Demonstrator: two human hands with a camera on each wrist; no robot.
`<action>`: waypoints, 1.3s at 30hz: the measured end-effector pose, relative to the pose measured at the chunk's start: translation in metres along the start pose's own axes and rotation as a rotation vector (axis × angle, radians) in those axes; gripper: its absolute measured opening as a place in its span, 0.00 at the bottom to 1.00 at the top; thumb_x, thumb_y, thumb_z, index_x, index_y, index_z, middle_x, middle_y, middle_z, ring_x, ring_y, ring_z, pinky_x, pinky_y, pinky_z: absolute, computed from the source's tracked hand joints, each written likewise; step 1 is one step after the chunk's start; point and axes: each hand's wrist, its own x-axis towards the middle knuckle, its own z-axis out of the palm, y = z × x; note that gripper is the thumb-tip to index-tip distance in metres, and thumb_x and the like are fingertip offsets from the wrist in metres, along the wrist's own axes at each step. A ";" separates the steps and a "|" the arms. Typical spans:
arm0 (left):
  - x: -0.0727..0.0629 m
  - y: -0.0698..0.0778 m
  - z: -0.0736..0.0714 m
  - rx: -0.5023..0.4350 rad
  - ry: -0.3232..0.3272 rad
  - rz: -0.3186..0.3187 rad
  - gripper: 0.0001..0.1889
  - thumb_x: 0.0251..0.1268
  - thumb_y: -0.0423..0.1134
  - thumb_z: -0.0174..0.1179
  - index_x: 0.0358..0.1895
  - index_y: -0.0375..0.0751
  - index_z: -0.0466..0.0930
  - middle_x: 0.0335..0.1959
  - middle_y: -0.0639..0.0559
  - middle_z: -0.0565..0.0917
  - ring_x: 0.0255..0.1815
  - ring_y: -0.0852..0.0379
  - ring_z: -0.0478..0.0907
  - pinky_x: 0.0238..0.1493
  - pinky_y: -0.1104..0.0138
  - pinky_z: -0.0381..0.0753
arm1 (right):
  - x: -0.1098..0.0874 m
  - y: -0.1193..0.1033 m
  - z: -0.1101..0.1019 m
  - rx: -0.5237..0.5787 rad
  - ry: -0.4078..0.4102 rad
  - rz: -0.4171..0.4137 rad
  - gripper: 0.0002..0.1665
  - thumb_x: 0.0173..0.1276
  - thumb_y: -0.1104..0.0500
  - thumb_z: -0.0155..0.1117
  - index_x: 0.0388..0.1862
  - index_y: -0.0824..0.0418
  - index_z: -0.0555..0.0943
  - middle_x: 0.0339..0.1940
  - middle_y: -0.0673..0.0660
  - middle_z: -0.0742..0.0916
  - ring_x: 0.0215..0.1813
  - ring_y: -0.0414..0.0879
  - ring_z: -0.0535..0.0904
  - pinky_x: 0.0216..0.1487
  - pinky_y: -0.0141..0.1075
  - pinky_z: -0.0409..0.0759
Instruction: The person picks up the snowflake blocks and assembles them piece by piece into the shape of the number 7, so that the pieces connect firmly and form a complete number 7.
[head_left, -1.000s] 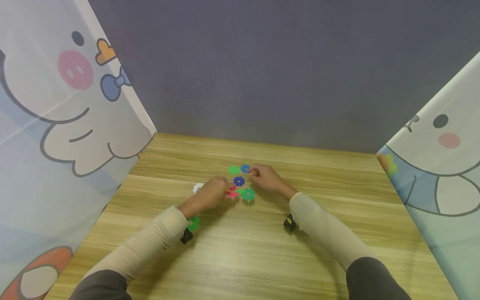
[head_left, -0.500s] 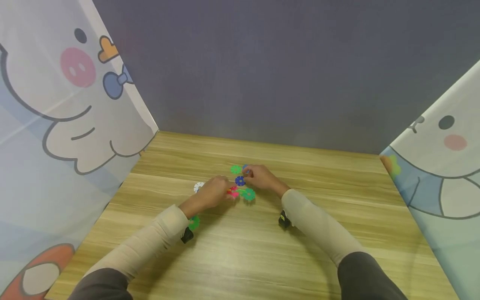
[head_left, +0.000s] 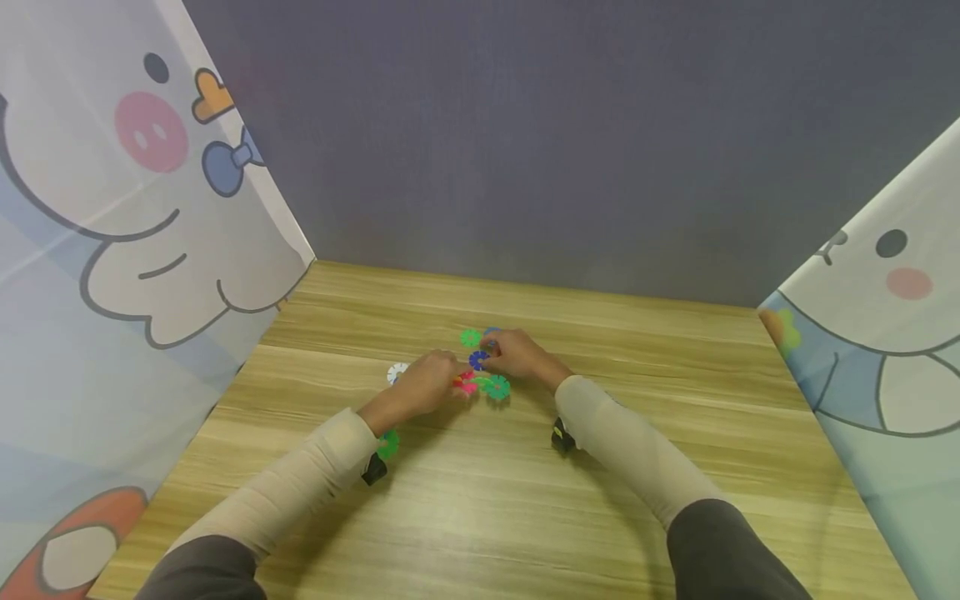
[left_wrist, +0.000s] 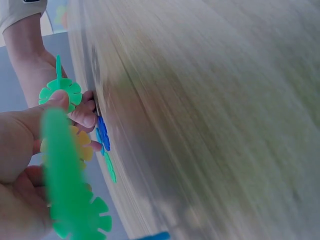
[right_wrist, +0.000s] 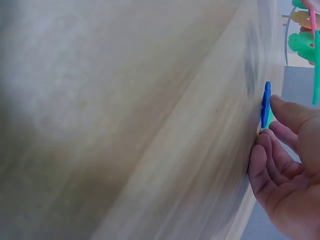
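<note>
My left hand (head_left: pixel 427 382) pinches a joined cluster of notched plastic flower discs. The cluster has a pink disc (head_left: pixel 467 383), a teal-green disc (head_left: pixel 497 387) and, in the left wrist view, a yellow disc (left_wrist: pixel 84 145). Another green disc (left_wrist: pixel 65 170) is blurred close to that camera. Low over the table, my right hand (head_left: pixel 521 354) has its thumb and bent fingers around a dark blue disc (right_wrist: pixel 266 105), which lies flat. Thumb and disc appear to touch; the underside of the fingers is hidden. Behind lie a light green disc (head_left: pixel 470 337) and a partly covered lighter blue disc (head_left: pixel 491 332).
Left of my left hand lies a white disc (head_left: pixel 396 372), partly covered. A green disc (head_left: pixel 387 444) shows beside the left wrist. The wooden table (head_left: pixel 465 517) meets a dark grey panel (head_left: pixel 525 167) behind and printed cloth walls at both sides.
My right hand has moved slightly left, from beside the lighter blue disc to the dark blue disc. The pale edge seen at its fingertips no longer shows. My left hand stays put with the cluster.
</note>
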 end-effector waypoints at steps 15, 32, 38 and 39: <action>0.000 0.000 0.001 0.000 0.003 0.003 0.25 0.59 0.44 0.73 0.59 0.37 0.83 0.43 0.46 0.89 0.42 0.53 0.85 0.52 0.61 0.88 | 0.003 -0.001 0.005 -0.068 -0.001 0.010 0.20 0.69 0.55 0.72 0.58 0.59 0.83 0.33 0.50 0.85 0.33 0.41 0.78 0.37 0.31 0.79; -0.001 0.001 0.000 -0.012 -0.015 -0.005 0.27 0.59 0.42 0.73 0.61 0.35 0.82 0.46 0.43 0.89 0.45 0.50 0.86 0.54 0.60 0.88 | -0.001 -0.004 0.005 -0.021 0.028 0.048 0.19 0.67 0.57 0.74 0.53 0.59 0.79 0.36 0.53 0.84 0.38 0.44 0.79 0.42 0.34 0.80; -0.001 0.002 -0.001 -0.015 -0.022 -0.012 0.26 0.59 0.42 0.72 0.60 0.35 0.82 0.46 0.42 0.89 0.46 0.49 0.86 0.56 0.58 0.87 | -0.004 -0.003 0.005 0.013 0.042 0.059 0.19 0.67 0.57 0.74 0.49 0.59 0.75 0.37 0.54 0.82 0.38 0.45 0.77 0.41 0.34 0.78; -0.001 0.002 -0.001 -0.017 -0.022 -0.014 0.26 0.59 0.42 0.72 0.60 0.35 0.82 0.46 0.42 0.89 0.46 0.49 0.86 0.56 0.58 0.87 | -0.004 -0.002 0.005 0.022 0.045 0.059 0.19 0.67 0.58 0.74 0.49 0.60 0.74 0.37 0.54 0.81 0.38 0.45 0.77 0.41 0.34 0.78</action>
